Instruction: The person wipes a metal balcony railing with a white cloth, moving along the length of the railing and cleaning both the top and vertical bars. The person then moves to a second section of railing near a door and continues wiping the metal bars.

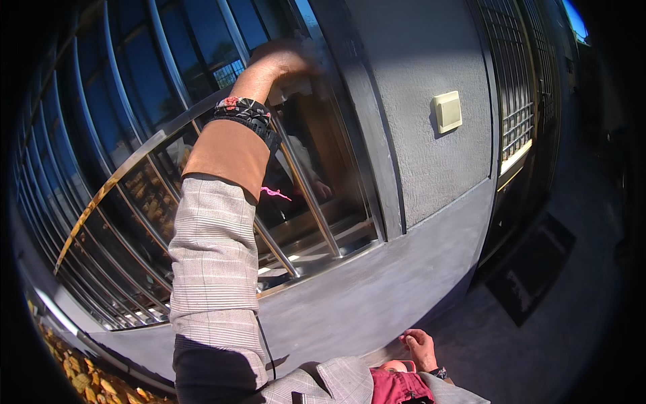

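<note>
My left hand (282, 60), blurred, reaches up at the barred window (323, 151), close to the glass near its right frame. Whitish material shows at the hand's edges, but the blur hides whether my fingers hold it. The wrist wears a dark floral band (242, 108) and a dark strap. Below it is a brown cuff (227, 151) on a checked sleeve (214, 252). A bright pink thread (276, 193) sticks out beside the cuff. My right hand (421, 348) is low beside my body, fingers curled, with a pinkish spot at the fingertips. A red garment or bag (398, 386) lies beside it.
Upright metal bars (308, 189) and a horizontal rail (108, 182) front the window. A cream wall switch (447, 112) sits on the grey wall (414, 166). Farther right are a grilled door (515, 86) and a dark doormat (532, 270). Corn cobs (96, 379) lie at lower left.
</note>
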Demonstrator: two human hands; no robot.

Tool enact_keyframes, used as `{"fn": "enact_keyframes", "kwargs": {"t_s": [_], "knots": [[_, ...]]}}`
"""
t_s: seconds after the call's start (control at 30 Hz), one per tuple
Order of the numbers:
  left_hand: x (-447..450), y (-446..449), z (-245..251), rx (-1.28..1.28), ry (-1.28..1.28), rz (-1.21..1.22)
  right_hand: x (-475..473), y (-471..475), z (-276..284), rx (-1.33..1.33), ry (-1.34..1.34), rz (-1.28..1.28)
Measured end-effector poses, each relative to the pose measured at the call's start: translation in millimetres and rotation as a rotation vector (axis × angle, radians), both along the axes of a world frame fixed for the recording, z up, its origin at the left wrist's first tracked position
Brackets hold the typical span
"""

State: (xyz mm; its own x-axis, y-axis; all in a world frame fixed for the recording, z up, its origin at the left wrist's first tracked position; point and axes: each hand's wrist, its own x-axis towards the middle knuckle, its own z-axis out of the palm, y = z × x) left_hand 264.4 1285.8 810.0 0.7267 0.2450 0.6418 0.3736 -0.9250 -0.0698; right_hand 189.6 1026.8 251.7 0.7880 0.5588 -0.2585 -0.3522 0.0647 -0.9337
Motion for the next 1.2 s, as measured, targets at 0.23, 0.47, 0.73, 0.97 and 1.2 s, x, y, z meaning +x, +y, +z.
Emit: {"fn": "enact_keyframes", "kwargs": {"t_s": [0.23,0.47,0.73,0.97,1.2], "knots": [[-16,22,-44,0.881,-0.536,-0.211,-10,21,11,0.012,-0.08,0.159],[-83,48,-62,1.054,-0.615,0.026,-7,27,7,-0.027,-0.177,0.219],[-98,59,2,0.335,-0.014,0.135,-5,48,4,0.005,-0.21,0.352],[-86,81,25,-0.364,-0.064,-0.119,-3,34,-7,-0.096,-0.076,0.249],[-99,71,-43,0.672,-0.519,0.072,-15,49,0,-0.039,-0.221,0.371]]}}
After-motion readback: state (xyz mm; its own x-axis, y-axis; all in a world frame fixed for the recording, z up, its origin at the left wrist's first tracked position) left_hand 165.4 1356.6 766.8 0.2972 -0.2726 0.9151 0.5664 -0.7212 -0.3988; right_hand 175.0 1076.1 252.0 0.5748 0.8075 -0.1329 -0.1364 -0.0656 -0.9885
